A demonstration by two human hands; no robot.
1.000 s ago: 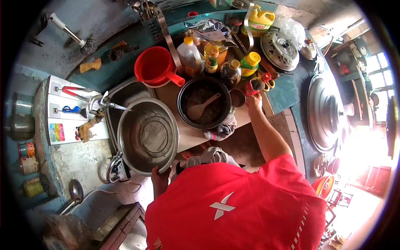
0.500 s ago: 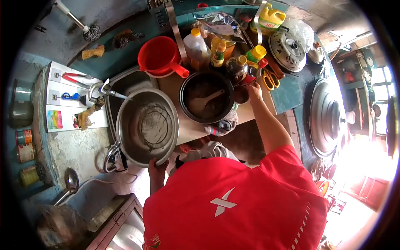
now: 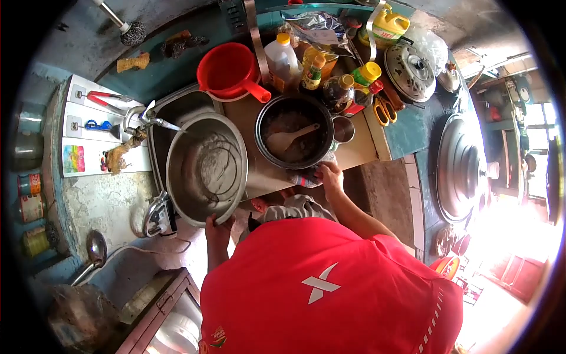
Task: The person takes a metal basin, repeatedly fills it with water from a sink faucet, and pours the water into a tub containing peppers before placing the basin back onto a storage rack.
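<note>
Though basin [image 3: 187, 180] stays — right hand [image 3: 332, 177] reached cloth [image 3: 306, 179].

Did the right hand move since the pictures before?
Yes. Judged against the black pot, the right hand moved nearer the body: it was beside the metal cup, and now it's by the cloth at the pot's near edge.

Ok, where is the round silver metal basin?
In the head view, the basin sits left of the round black pot, near rim at the left hand.
</note>
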